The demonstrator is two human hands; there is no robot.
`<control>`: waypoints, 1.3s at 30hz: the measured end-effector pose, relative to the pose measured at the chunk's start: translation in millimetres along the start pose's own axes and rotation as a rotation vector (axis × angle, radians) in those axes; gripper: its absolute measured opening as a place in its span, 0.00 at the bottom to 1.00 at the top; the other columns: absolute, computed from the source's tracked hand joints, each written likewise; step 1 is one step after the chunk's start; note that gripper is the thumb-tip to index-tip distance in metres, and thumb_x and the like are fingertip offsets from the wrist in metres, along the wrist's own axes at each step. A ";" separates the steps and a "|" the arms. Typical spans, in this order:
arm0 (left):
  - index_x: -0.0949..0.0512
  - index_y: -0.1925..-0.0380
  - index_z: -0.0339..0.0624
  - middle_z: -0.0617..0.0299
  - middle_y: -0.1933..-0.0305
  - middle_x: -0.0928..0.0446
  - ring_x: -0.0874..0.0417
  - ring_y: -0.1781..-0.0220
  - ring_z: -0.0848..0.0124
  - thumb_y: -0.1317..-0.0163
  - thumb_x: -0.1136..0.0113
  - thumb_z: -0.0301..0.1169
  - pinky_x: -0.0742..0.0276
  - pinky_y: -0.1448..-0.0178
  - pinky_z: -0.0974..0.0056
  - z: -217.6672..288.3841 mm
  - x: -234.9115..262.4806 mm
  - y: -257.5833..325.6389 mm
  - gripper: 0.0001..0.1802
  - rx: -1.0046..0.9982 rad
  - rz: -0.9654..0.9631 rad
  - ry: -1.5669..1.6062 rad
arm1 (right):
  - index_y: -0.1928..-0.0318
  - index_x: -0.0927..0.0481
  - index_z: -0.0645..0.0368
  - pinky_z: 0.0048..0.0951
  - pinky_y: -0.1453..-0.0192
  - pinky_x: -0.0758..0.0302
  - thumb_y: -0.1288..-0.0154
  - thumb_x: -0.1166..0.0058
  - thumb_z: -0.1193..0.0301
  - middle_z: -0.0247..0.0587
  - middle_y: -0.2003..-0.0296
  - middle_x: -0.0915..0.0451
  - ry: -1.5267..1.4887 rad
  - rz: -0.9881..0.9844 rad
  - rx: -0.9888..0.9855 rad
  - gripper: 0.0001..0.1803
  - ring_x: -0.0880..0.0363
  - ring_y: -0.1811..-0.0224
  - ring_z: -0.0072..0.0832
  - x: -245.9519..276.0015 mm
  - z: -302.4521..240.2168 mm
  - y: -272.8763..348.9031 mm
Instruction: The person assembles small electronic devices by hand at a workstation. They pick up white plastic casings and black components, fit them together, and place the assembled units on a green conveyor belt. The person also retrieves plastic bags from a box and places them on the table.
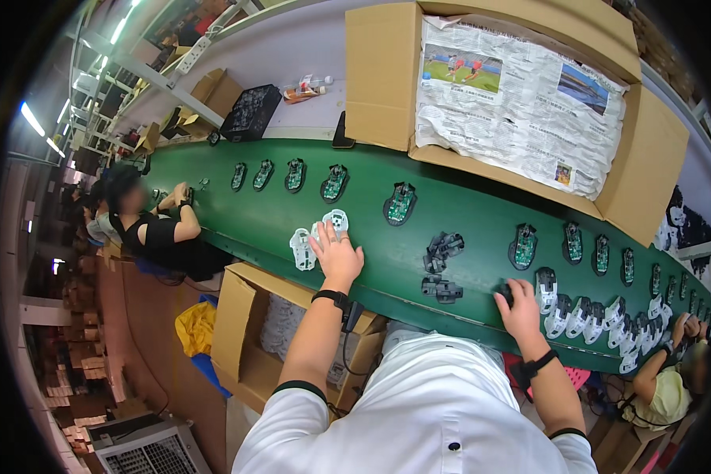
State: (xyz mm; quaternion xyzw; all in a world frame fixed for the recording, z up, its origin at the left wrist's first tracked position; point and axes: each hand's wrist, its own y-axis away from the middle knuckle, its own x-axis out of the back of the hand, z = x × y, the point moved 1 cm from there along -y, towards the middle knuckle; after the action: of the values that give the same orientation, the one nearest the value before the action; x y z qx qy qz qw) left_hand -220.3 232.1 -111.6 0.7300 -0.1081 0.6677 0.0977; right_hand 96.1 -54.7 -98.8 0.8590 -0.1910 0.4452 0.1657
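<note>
1. Here's the near white shell [339, 217], under the left hand [337, 257]; fingers spread over it, and whether they pinch it I can't tell.
2. The second shell [302, 250] lies at its eight o'clock: a careless palm could nudge that one off the edge of the green bench [245, 209].
3. Out toward four o'clock, the right hand [521, 311] curls around a small black part [504, 293]; a loose pinch could drop it.
4. Between three and four, black pieces [444, 249] lie jumbled, so hurried picking could scatter them.
5. Straight up at twelve, a circuit-board base [334, 183] sits exposed; an overreach could knock it.
6. Toward six, a wrist cord [346, 347] hangs beside the open carton [233, 324]: a sharp pull could snag it.
</note>
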 end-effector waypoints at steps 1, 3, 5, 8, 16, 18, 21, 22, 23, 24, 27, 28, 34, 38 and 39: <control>0.22 0.41 0.36 0.44 0.19 0.51 0.57 0.17 0.50 0.43 0.36 0.45 0.69 0.19 0.36 3.8 1.4 -3.2 0.32 -0.022 -0.120 -0.031 | 0.41 0.24 0.61 0.44 0.45 0.21 0.38 0.35 0.59 0.55 0.41 0.26 0.054 -0.027 -0.074 0.29 0.21 0.45 0.54 -3.2 -3.8 -6.3; 0.20 0.45 0.37 0.44 0.28 0.34 0.45 0.20 0.51 0.41 0.38 0.39 0.66 0.19 0.35 -8.1 -18.9 -9.2 0.26 -0.051 0.024 -0.015 | 0.36 0.27 0.59 0.45 0.44 0.20 0.38 0.36 0.56 0.56 0.35 0.32 0.121 -0.137 -0.054 0.34 0.21 0.44 0.55 -7.7 -10.2 -11.6; 0.19 0.47 0.37 0.44 0.36 0.25 0.39 0.23 0.52 0.40 0.39 0.36 0.65 0.20 0.34 -15.1 -16.9 -18.7 0.22 -0.145 0.087 0.047 | 0.33 0.30 0.57 0.45 0.43 0.20 0.40 0.34 0.57 0.56 0.32 0.35 0.181 -0.216 0.007 0.37 0.21 0.43 0.55 -11.3 -10.7 -5.3; 0.19 0.57 0.38 0.46 0.52 0.16 0.22 0.38 0.51 0.37 0.43 0.32 0.39 0.30 0.37 -2.3 -1.9 -15.5 0.12 -0.247 0.228 0.225 | 0.30 0.34 0.54 0.46 0.43 0.20 0.44 0.31 0.66 0.55 0.31 0.37 0.098 -0.185 0.093 0.42 0.21 0.44 0.55 -19.5 -0.8 1.1; 0.20 0.58 0.40 0.44 0.68 0.16 0.13 0.62 0.45 0.34 0.41 0.43 0.18 0.57 0.46 48.1 27.4 14.9 0.17 -0.028 -0.128 0.463 | 0.35 0.28 0.56 0.44 0.37 0.26 0.48 0.30 0.70 0.49 0.36 0.30 0.123 0.036 0.170 0.37 0.27 0.40 0.50 -27.2 2.7 7.6; 0.20 0.57 0.39 0.45 0.67 0.15 0.13 0.59 0.46 0.36 0.39 0.49 0.17 0.54 0.47 63.4 44.1 11.3 0.23 -0.145 -0.248 0.221 | 0.36 0.27 0.56 0.43 0.35 0.29 0.49 0.30 0.70 0.48 0.38 0.29 0.125 0.047 0.141 0.37 0.29 0.39 0.48 -32.7 2.7 7.1; 0.21 0.52 0.36 0.43 0.59 0.15 0.13 0.54 0.49 0.37 0.37 0.50 0.17 0.51 0.50 91.9 71.9 0.6 0.27 -0.246 -0.452 0.090 | 0.37 0.26 0.57 0.43 0.33 0.30 0.50 0.29 0.70 0.47 0.39 0.28 0.091 0.057 0.133 0.37 0.30 0.38 0.48 -34.0 6.0 6.6; 0.21 0.50 0.36 0.43 0.56 0.16 0.13 0.52 0.49 0.38 0.37 0.51 0.18 0.50 0.50 97.0 70.5 -1.0 0.29 -0.234 -0.417 0.158 | 0.37 0.26 0.57 0.44 0.33 0.30 0.51 0.29 0.70 0.47 0.39 0.28 0.070 0.061 0.137 0.37 0.31 0.37 0.48 -32.9 6.5 5.5; 0.22 0.48 0.35 0.43 0.53 0.16 0.14 0.51 0.49 0.38 0.37 0.51 0.18 0.49 0.50 101.6 66.2 -2.4 0.30 -0.223 -0.382 0.225 | 0.37 0.26 0.57 0.44 0.33 0.30 0.51 0.29 0.70 0.47 0.39 0.28 0.055 0.059 0.141 0.37 0.31 0.37 0.48 -31.3 7.2 5.1; 0.23 0.45 0.35 0.43 0.50 0.17 0.14 0.50 0.49 0.38 0.36 0.51 0.18 0.47 0.51 104.7 61.0 -3.4 0.32 -0.212 -0.346 0.293 | 0.37 0.26 0.57 0.44 0.33 0.30 0.52 0.29 0.70 0.47 0.39 0.28 0.041 0.057 0.145 0.37 0.31 0.37 0.48 -29.5 8.1 4.9; 0.26 0.39 0.35 0.44 0.43 0.20 0.18 0.42 0.48 0.41 0.34 0.55 0.23 0.38 0.52 88.5 35.9 -7.2 0.39 -0.334 -0.210 0.761 | 0.38 0.25 0.57 0.44 0.33 0.30 0.52 0.29 0.71 0.48 0.39 0.28 0.012 0.074 0.142 0.37 0.30 0.37 0.49 -32.6 10.9 8.1; 0.26 0.39 0.36 0.47 0.37 0.24 0.23 0.36 0.47 0.41 0.34 0.54 0.26 0.34 0.51 80.5 33.7 -1.4 0.38 -0.470 -0.231 0.757 | 0.38 0.25 0.57 0.44 0.33 0.30 0.52 0.29 0.71 0.48 0.38 0.28 0.005 0.083 0.140 0.37 0.30 0.37 0.49 -35.2 12.9 8.4; 0.24 0.41 0.34 0.40 0.30 0.33 0.27 0.33 0.44 0.42 0.33 0.44 0.29 0.32 0.49 69.1 18.8 71.5 0.32 -0.914 -0.007 0.242 | 0.38 0.25 0.59 0.44 0.34 0.30 0.53 0.28 0.71 0.47 0.37 0.28 -0.023 0.143 0.175 0.38 0.30 0.38 0.48 -38.4 15.6 7.1; 0.20 0.49 0.32 0.40 0.37 0.26 0.23 0.37 0.50 0.43 0.35 0.29 0.27 0.33 0.51 71.4 -10.7 76.5 0.21 -0.583 0.066 0.582 | 0.37 0.26 0.60 0.43 0.33 0.29 0.49 0.29 0.69 0.49 0.39 0.25 -0.115 0.137 0.139 0.37 0.28 0.38 0.48 -34.5 13.6 6.6; 0.19 0.51 0.33 0.42 0.41 0.23 0.21 0.41 0.52 0.42 0.37 0.29 0.25 0.36 0.53 71.5 -11.6 75.4 0.19 -0.490 -0.058 0.780 | 0.36 0.26 0.60 0.43 0.33 0.29 0.47 0.29 0.68 0.50 0.40 0.24 -0.190 0.149 0.113 0.37 0.27 0.38 0.49 -33.7 11.2 7.6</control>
State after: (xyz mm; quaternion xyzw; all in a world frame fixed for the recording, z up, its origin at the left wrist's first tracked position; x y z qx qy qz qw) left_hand -174.8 139.7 -129.7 0.3823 -0.1973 0.8442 0.3197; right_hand 82.6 -60.3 -132.0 0.8887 -0.2437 0.3829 0.0648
